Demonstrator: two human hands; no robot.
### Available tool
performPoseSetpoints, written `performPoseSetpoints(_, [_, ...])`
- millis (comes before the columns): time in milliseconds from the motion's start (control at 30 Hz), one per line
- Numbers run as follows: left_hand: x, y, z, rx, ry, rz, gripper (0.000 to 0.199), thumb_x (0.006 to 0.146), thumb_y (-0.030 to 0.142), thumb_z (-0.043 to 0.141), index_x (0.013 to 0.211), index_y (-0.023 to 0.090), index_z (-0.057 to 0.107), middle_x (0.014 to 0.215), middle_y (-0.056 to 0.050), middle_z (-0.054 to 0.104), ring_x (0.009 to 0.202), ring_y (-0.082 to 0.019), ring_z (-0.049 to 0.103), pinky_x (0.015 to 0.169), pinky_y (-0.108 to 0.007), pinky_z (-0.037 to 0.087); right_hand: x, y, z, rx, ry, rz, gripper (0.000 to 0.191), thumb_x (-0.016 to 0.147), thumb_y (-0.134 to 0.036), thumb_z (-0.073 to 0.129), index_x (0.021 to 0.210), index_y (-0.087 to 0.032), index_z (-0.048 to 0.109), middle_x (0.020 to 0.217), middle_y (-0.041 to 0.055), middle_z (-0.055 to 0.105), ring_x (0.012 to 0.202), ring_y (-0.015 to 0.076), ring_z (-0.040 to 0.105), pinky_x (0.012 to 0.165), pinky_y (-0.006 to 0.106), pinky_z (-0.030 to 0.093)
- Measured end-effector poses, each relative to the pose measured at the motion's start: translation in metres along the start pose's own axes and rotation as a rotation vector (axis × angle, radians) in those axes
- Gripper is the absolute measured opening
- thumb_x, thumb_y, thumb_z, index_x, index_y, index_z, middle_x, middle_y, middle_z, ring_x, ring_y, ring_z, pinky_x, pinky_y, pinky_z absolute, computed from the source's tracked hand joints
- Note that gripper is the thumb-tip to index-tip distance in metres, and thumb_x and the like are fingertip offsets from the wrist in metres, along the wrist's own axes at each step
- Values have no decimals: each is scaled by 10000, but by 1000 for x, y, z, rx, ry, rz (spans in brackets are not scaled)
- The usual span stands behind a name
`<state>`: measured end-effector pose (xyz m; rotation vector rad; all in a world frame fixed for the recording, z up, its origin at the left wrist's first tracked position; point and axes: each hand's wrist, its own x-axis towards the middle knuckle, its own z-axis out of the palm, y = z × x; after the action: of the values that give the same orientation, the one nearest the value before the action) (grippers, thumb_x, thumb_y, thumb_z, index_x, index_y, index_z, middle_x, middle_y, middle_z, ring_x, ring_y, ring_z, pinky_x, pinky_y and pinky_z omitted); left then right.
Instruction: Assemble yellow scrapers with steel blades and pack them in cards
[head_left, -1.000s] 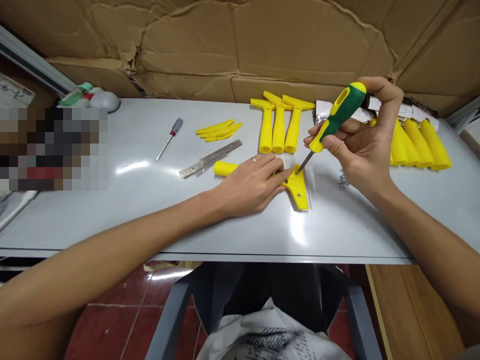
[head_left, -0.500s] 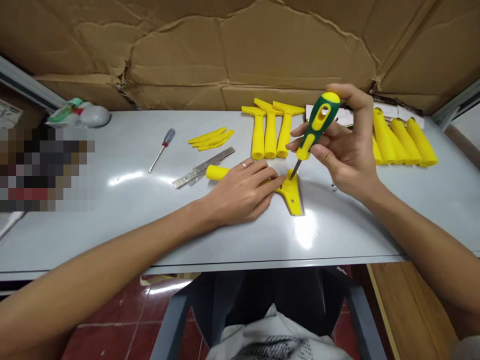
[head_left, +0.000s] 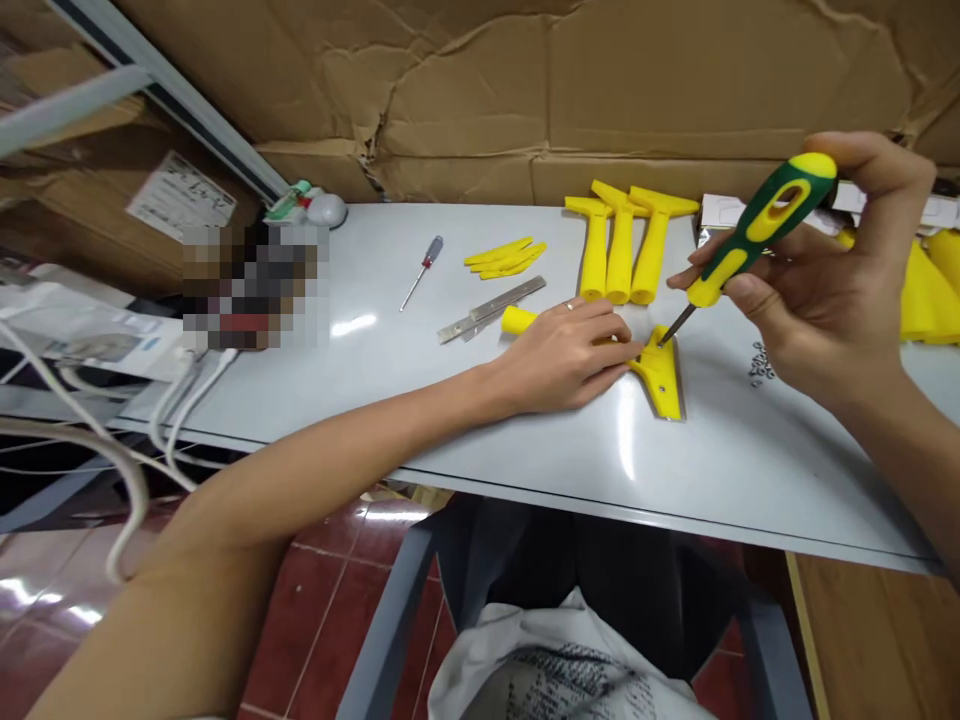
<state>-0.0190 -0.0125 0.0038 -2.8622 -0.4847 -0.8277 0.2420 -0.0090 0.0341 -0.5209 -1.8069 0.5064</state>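
Note:
My left hand (head_left: 574, 355) is wrapped over the handle of a yellow scraper (head_left: 663, 378) lying flat, its wide head and blade edge pointing right. In my right hand (head_left: 832, 270) is a green and yellow screwdriver (head_left: 765, 225), tilted, its tip on the upper screw hole of the scraper head. Small screws (head_left: 761, 366) lie beside my right hand. Behind stand three yellow scraper handles (head_left: 619, 250). Left of them are thin yellow pieces (head_left: 506, 258) and metal blades (head_left: 491, 310).
A smaller screwdriver (head_left: 422, 272) lies on the grey table (head_left: 375, 370). More yellow handles (head_left: 926, 295) are at the right, partly behind my right hand. White cables (head_left: 176, 410) hang at the left edge; cardboard (head_left: 465, 110) lines the back.
The view has turned left, so the table's contents appear further right and the left-side cables and box show more. The screwdriver leans more to the right; its tip remains at the scraper head.

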Motion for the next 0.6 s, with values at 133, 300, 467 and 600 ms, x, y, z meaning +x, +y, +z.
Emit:
performPoseSetpoints(133, [0, 2, -4, 7, -19, -11, 236, 1075, 232, 561, 1195, 173, 754, 1058, -77, 782, 982, -236, 718, 795, -382, 547, 0, -3, 0, -104, 10, 25, 855, 757, -404, 958, 1462, -567, 502, 1551, -8, 367, 937, 181, 739, 818, 427, 744])
performPoseSetpoints(300, [1, 1, -2, 23, 15, 22, 216, 1085, 264, 580, 1166, 166, 755, 1022, -63, 780, 958, -224, 724, 774, -354, 537, 2, -7, -6, -165, -32, 65, 922, 742, -389, 967, 1490, -589, 467, 1565, -17, 351, 913, 176, 733, 770, 418, 730])
performPoseSetpoints(467, [0, 3, 0, 61, 25, 37, 215, 1094, 277, 577, 1169, 171, 749, 1018, -62, 782, 951, -220, 727, 752, -346, 529, 7, -3, -16, -184, -102, 55, 1016, 669, -395, 1016, 1495, -611, 466, 1568, -18, 377, 876, 157, 706, 663, 340, 703])
performPoseSetpoints(600, [-1, 7, 1, 53, 16, 12, 223, 1101, 282, 567, 1183, 175, 745, 1021, -67, 780, 973, -226, 732, 778, -360, 535, 5, -4, -11, -262, -72, 4, 1076, 597, -474, 1046, 1493, -583, 461, 1490, -9, 490, 792, 125, 665, 566, 279, 664])
